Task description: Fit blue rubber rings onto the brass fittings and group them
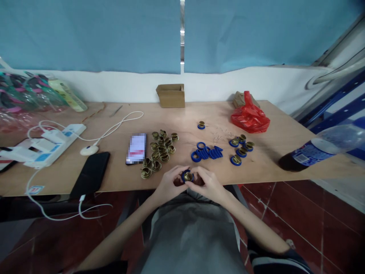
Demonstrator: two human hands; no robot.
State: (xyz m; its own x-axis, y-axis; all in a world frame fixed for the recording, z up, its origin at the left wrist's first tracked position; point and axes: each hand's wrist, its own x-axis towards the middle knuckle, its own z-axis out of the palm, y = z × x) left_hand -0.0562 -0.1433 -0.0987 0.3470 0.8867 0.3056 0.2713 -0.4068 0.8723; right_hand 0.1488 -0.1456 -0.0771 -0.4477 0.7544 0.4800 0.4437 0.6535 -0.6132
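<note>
Between my two hands, at the table's front edge, is a brass-coloured round metal piece with a blue ring (187,176) around it. My left hand (171,183) pinches it from the left, and my right hand (207,184) grips its right side. Just beyond my hands lies a bunch of loose blue rings (209,152). To the left is a cluster of bare brass-coloured pieces (161,146). Over on the right sit several brass pieces with blue rings (241,151), and one more ringed piece (201,125) stands farther back by itself.
A phone with a lit screen (136,148) lies left of the brass cluster. Farther left are a black phone (90,173) and a power strip (57,144) with cables. A small cardboard box (171,96), a red plastic bag (250,117) and a tilted cola bottle (310,152) are also around.
</note>
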